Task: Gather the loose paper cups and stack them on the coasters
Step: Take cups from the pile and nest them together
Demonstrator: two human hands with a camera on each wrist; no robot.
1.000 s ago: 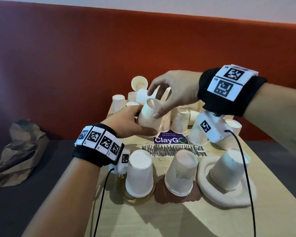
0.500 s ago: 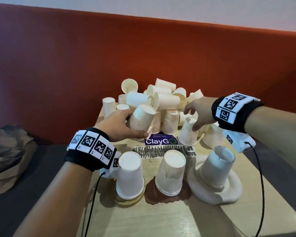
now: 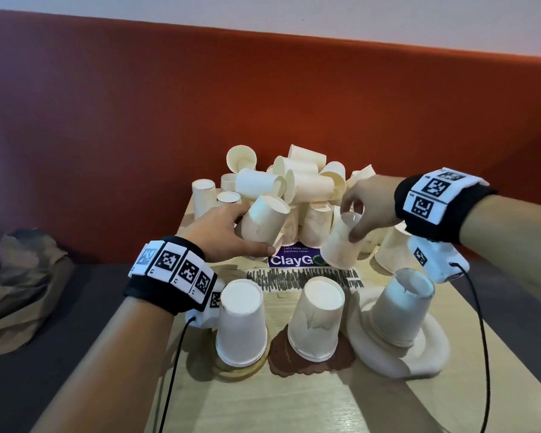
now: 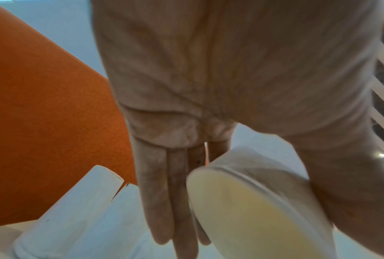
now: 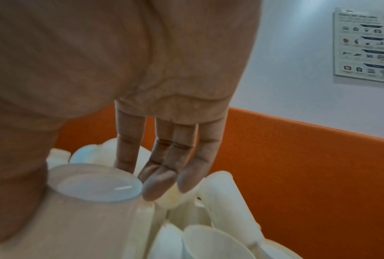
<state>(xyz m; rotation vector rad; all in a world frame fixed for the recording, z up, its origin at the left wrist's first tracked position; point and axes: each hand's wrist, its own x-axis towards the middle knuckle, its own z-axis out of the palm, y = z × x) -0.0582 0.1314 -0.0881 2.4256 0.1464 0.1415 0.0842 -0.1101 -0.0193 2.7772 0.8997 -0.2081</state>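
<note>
A heap of loose paper cups (image 3: 297, 182) lies at the far end of the wooden table (image 3: 294, 398). My left hand (image 3: 231, 232) grips a tilted upturned cup (image 3: 263, 226) (image 4: 253, 206) in front of the heap. My right hand (image 3: 363, 207) pinches the base of another upturned cup (image 3: 341, 245) (image 5: 93, 206), lifted and tilted above the table. Nearer me, three upturned cup stacks stand in a row: one on a pale round coaster (image 3: 241, 368), one on a brown coaster (image 3: 341, 360), one on a cream coaster (image 3: 419, 351).
A purple ClayGo sticker (image 3: 291, 259) lies between the heap and the coasters. A crumpled brown paper bag (image 3: 16, 285) sits on the dark seat to the left. An orange padded backrest (image 3: 263, 104) rises behind the table. Black cables (image 3: 481, 339) hang from both wrists.
My right hand left the cup that the left hand holds, moved right to the heap's edge, took hold of another upturned cup and lifted it. The left hand kept its cup.
</note>
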